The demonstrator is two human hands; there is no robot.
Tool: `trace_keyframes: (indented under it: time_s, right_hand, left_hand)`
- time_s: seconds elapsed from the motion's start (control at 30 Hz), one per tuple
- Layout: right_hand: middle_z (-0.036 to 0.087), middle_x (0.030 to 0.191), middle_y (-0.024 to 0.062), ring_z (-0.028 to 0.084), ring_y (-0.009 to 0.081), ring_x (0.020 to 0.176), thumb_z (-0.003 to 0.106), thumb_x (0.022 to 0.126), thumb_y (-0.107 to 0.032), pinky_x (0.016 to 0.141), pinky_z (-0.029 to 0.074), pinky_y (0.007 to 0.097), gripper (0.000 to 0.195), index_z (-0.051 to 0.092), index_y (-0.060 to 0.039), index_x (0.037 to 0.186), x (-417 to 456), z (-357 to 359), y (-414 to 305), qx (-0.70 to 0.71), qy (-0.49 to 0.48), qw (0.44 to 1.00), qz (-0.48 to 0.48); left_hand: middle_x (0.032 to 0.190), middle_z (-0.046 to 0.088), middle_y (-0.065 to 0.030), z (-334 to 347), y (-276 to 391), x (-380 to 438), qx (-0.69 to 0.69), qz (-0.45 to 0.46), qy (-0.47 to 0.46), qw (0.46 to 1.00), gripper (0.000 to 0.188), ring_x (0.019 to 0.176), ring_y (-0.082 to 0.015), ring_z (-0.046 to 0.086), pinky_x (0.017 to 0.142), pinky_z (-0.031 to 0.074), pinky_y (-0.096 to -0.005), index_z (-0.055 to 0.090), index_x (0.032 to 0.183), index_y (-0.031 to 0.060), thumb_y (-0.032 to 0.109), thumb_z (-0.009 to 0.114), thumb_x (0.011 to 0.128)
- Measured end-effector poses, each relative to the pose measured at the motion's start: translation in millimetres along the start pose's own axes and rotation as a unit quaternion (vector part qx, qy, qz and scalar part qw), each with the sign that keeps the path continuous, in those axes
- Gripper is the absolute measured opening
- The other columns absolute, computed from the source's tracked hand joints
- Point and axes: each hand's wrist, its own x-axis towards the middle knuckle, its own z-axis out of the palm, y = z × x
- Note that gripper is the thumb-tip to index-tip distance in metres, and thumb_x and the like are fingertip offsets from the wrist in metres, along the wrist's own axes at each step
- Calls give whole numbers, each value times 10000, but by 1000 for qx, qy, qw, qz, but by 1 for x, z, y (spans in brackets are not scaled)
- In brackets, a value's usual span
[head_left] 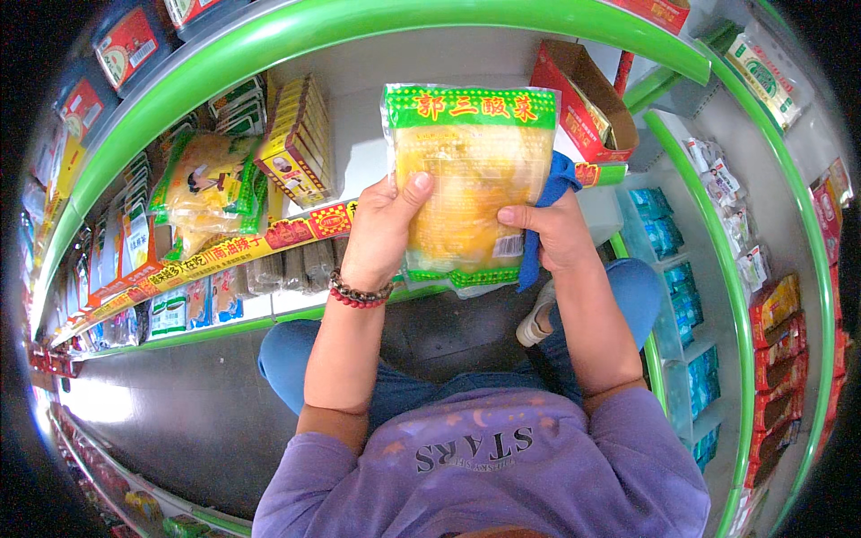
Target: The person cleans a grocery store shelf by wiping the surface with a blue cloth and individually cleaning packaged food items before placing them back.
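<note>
Both my hands hold up a clear plastic bag of yellow pickled cabbage [464, 181] with green printed bands at top and bottom. It is upright in front of the shelf, its printed panel and barcode turned towards me. My left hand [390, 218] grips its left side, thumb on the front. My right hand [555, 225] grips its lower right side and also has a blue cloth [531, 252] hanging behind the fingers. To the left, similar bags of pickled cabbage [208, 178] lie piled on the shelf beside a stack of yellow boxes [299, 144].
A red open cardboard box [592, 121] stands on the shelf at the right. The green-edged upper shelf [403, 27] arches across the top. Clear bins of blue packets [683, 289] line the right side. Dark floor [181, 403] lies at the left. My knees are bent close to the lower shelf.
</note>
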Motion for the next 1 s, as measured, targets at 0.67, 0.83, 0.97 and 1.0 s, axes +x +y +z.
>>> trace_keyframes:
  time_s: [0.67, 0.83, 0.97, 1.0]
  right_hand:
    - [642, 1073, 114, 637, 229, 940, 663, 791, -94, 841, 503, 370, 380, 566, 4, 1146, 2, 11, 9, 102, 64, 990, 67]
    - [603, 1154, 144, 609, 263, 1021, 635, 835, -151, 893, 489, 405, 442, 501, 3, 1227, 5, 4, 10, 164, 61, 976, 127]
    - [586, 1177, 166, 605, 290, 1033, 604, 860, -168, 911, 483, 424, 450, 473, 9, 1252, 9, 0, 13, 232, 70, 963, 120]
    - [583, 1182, 169, 603, 295, 1036, 598, 865, -172, 915, 481, 428, 451, 467, 10, 1257, 9, 1, 11, 233, 76, 964, 107]
  left_hand:
    - [1033, 634, -100, 4, 7, 2, -23, 4, 57, 998, 410, 903, -137, 603, 812, 470, -267, 560, 1109, -59, 316, 471, 967]
    - [1029, 635, -103, -2, 8, 2, -119, -52, 50, 990, 412, 888, -144, 605, 818, 467, -271, 564, 1103, -64, 313, 471, 965]
    - [1004, 642, -90, -9, 14, -3, -40, -43, -26, 998, 376, 853, -129, 602, 791, 471, -268, 584, 1067, -64, 284, 510, 945]
    - [929, 655, -63, -15, 16, -2, 37, -52, -61, 996, 308, 806, -102, 591, 740, 475, -259, 617, 1017, -47, 237, 582, 905]
